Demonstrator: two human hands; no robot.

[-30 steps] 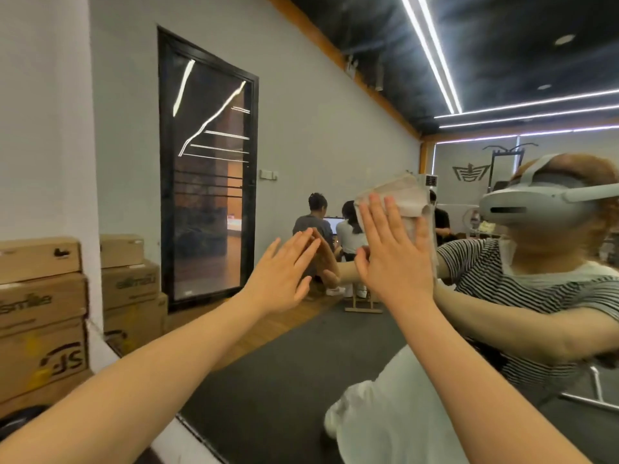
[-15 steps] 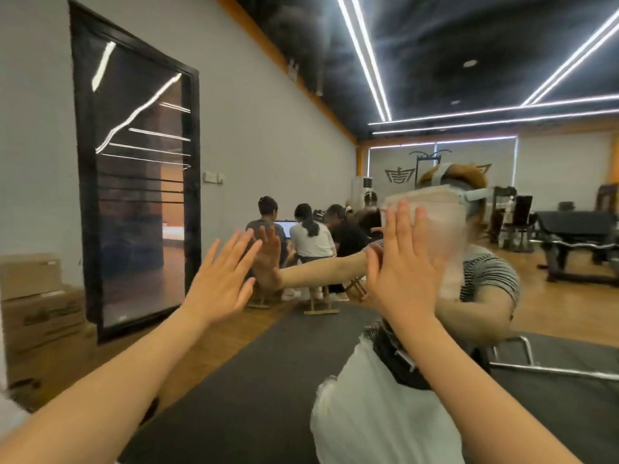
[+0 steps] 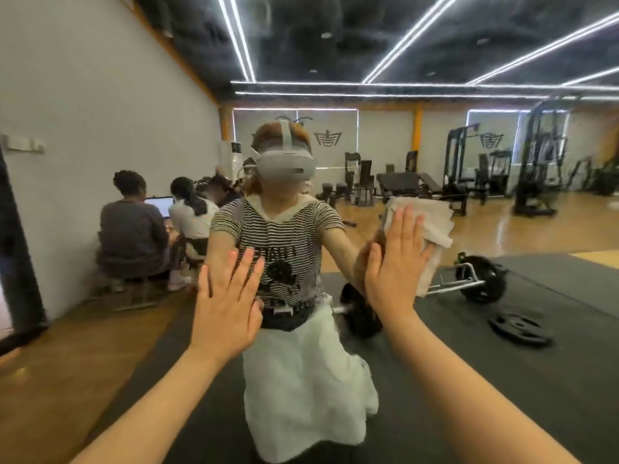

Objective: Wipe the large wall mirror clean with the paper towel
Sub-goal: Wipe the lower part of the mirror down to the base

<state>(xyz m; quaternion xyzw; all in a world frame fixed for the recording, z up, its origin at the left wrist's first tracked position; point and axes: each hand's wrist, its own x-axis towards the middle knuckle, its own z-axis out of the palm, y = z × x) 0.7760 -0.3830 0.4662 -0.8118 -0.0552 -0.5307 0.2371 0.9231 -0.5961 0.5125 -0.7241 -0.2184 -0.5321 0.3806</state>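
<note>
The large wall mirror (image 3: pixel 502 363) fills the whole view and reflects a gym room and a person in a headset and striped shirt. My right hand (image 3: pixel 393 266) lies flat with straight fingers and presses a crumpled white paper towel (image 3: pixel 432 226) against the glass at centre right. My left hand (image 3: pixel 227 309) is spread flat on the glass at lower centre, fingers straight, holding nothing. Both forearms reach in from the bottom corners.
The reflection holds a barbell (image 3: pixel 475 279) and a weight plate (image 3: pixel 519 329) on a dark mat, gym machines (image 3: pixel 536 162) at the back right, and seated people (image 3: pixel 134 226) by a laptop at the left. A dark door frame (image 3: pixel 16 262) sits at the left edge.
My view has swung to the right, so the door frame and cardboard boxes slid off to the left. My right hand has carried the towel rightward across the glass; my left hand stays flat.
</note>
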